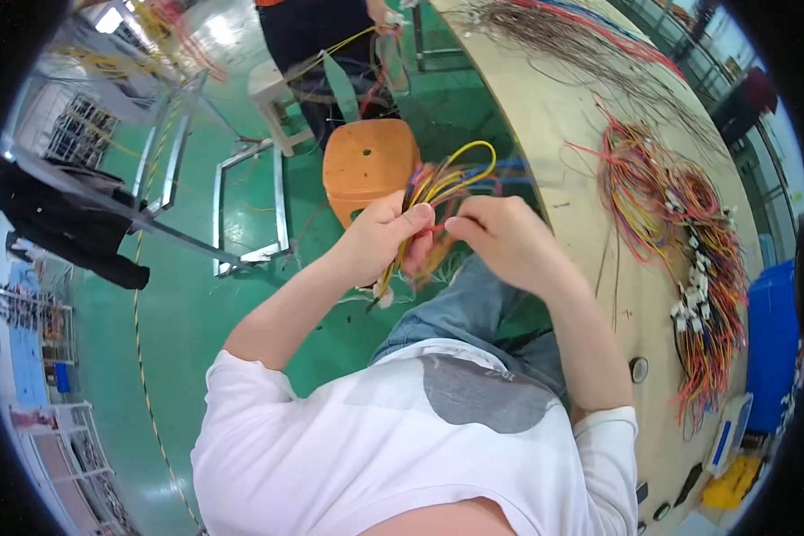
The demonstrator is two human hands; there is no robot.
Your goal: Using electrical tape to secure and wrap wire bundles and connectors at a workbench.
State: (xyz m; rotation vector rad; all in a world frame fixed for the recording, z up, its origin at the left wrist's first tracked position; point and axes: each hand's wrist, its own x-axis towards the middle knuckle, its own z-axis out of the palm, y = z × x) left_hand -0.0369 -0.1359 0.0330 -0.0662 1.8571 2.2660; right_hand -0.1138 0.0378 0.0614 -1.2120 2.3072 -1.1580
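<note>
My left hand (380,241) is closed around a looped bundle of coloured wires (442,185), mostly yellow, with red, blue and dark strands. Loops stand out above the fist, and loose ends with a pale connector (385,297) hang below it. Close beside it, my right hand (509,237) is closed in a pinch at the bundle, where a short red wire shows between the two hands. Motion smears the strands by the right fingertips. Both hands are held above my lap, left of the table edge.
On the wooden table (590,268) to my right lie a large pile of wire harnesses (661,188) with white connectors, a tape roll (639,369) and long dark wires at the back. An orange stool (366,165) stands ahead, near another person (317,54) holding wires. Metal frames (250,205) stand left.
</note>
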